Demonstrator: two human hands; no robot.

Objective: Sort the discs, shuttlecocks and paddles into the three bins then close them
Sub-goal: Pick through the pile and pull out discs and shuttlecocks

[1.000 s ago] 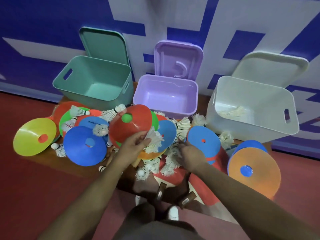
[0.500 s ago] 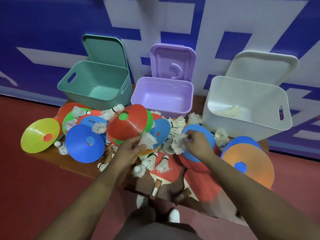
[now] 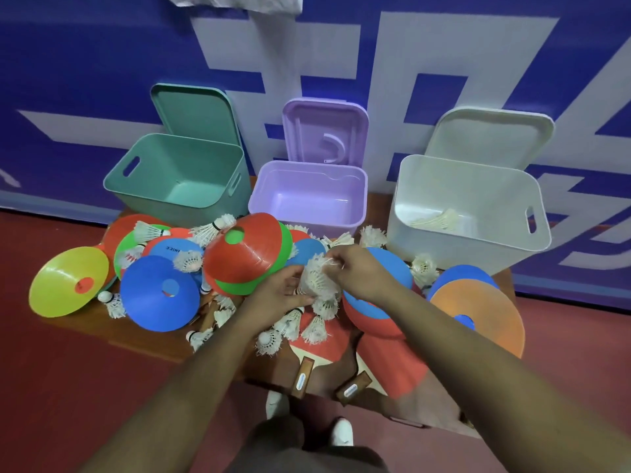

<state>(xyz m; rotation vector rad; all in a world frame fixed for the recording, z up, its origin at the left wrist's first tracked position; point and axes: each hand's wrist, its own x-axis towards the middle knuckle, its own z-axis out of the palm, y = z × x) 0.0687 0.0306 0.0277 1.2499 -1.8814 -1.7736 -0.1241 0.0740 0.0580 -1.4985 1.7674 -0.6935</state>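
Three open bins stand at the back of a low wooden table: a green bin (image 3: 177,186), a purple bin (image 3: 309,196) and a white bin (image 3: 467,203) with a few shuttlecocks (image 3: 433,219) inside. In front lie coloured discs such as a red disc (image 3: 246,250), a blue disc (image 3: 158,293) and a yellow disc (image 3: 68,281), loose shuttlecocks, and red paddles (image 3: 392,363) with wooden handles. My left hand (image 3: 276,295) and my right hand (image 3: 355,268) meet at the middle, both gripping a bunch of white shuttlecocks (image 3: 317,279).
Each bin's lid leans open against the blue and white wall behind. An orange disc (image 3: 478,315) over a blue one overhangs the table's right edge. Red floor surrounds the table; my white shoes (image 3: 341,431) show below its front edge.
My right hand has lifted shuttlecocks from the pile and moved left to meet my left hand, which still holds its shuttlecock. The camera has tilted up slightly.
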